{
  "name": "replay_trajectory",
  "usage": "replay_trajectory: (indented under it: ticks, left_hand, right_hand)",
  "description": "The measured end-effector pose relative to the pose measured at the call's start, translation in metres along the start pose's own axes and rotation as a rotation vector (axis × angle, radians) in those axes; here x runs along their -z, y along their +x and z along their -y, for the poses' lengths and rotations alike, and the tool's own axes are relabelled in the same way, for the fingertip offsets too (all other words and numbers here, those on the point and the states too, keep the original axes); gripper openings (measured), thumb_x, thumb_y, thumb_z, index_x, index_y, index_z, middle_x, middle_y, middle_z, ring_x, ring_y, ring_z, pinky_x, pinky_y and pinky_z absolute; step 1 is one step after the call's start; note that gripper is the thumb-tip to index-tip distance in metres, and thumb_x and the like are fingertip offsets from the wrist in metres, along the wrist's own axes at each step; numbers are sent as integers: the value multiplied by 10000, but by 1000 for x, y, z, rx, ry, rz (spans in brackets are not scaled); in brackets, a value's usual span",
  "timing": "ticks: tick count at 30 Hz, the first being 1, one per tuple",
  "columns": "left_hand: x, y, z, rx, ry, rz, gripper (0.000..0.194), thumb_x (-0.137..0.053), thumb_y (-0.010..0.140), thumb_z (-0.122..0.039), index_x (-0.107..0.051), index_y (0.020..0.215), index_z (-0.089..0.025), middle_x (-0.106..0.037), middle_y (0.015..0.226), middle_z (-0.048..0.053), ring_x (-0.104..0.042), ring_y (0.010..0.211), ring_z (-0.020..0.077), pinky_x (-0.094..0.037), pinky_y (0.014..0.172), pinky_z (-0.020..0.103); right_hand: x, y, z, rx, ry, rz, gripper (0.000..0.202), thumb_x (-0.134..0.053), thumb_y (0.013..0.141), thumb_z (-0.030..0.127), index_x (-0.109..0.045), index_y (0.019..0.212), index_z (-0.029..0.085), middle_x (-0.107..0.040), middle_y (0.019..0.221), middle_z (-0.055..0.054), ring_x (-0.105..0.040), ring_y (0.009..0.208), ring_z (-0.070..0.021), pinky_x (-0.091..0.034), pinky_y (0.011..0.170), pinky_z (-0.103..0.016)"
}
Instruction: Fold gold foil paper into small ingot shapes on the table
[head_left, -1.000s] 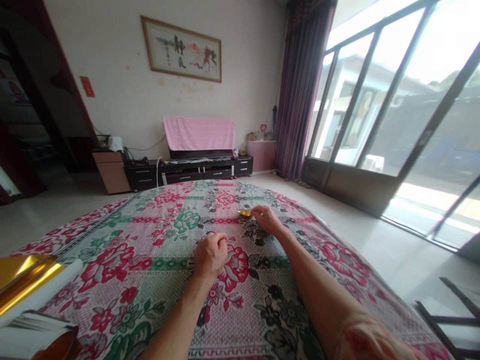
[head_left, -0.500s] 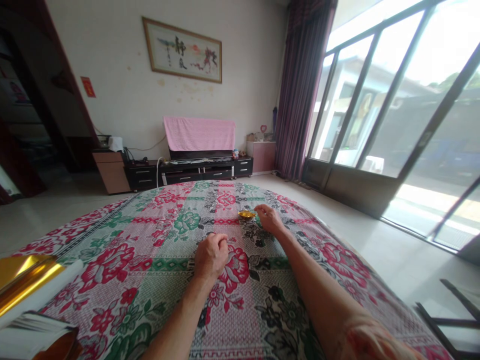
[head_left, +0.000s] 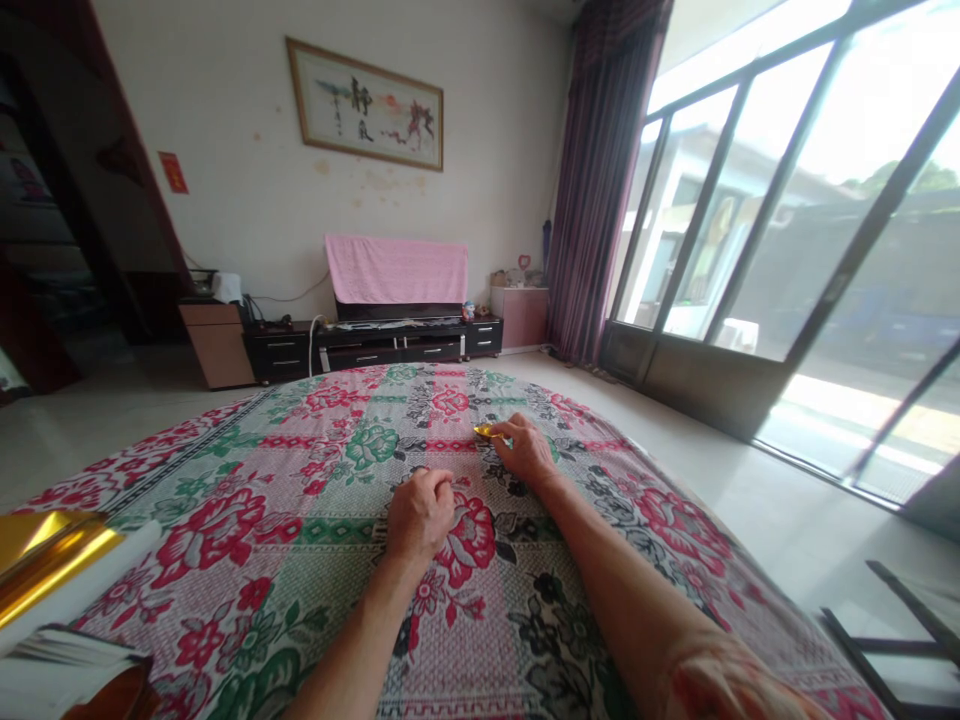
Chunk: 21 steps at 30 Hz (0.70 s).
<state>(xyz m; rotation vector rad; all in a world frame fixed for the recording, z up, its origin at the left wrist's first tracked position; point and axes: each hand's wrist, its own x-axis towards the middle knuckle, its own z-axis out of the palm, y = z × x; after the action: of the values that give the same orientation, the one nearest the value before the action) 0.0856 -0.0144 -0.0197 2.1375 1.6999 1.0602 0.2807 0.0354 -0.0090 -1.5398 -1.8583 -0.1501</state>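
Observation:
A small folded gold paper ingot (head_left: 484, 431) sits toward the far middle of the flower-patterned tablecloth (head_left: 330, 560). My right hand (head_left: 521, 447) reaches forward to it, thumb and fingers pinched on its right end and covering part of it. Nearer to me, my left hand (head_left: 421, 510) rests on the cloth, its fingers curled in and nothing visible in them. Shiny gold paper sheets (head_left: 56, 565) lie at the left edge, partly cut off by the frame.
A white and brown box-like item (head_left: 82, 670) stands in the near left corner. Beyond the table are a low black TV cabinet (head_left: 367, 352) and a pink cloth (head_left: 397, 268) over a screen. Glass doors (head_left: 750, 210) and a dark metal frame (head_left: 885, 640) are at the right.
My right hand has moved left from beside the gold paper ingot and now pinches it. The left hand stays where it was. The view has shifted slightly.

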Motion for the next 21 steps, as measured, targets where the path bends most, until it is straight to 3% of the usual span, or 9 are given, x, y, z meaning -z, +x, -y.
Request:
replay_trajectory:
  ticks: [21]
  left_hand:
    - [2, 0, -2, 16, 6, 19, 257, -468, 790, -185, -705, 890, -202, -700, 878, 43, -635, 815, 163, -446, 782, 253]
  right_hand:
    - [-2, 2, -4, -21, -66, 46, 177, -493, 835, 247, -665, 873, 231, -566, 859, -22, -556, 758, -133, -372, 667, -219]
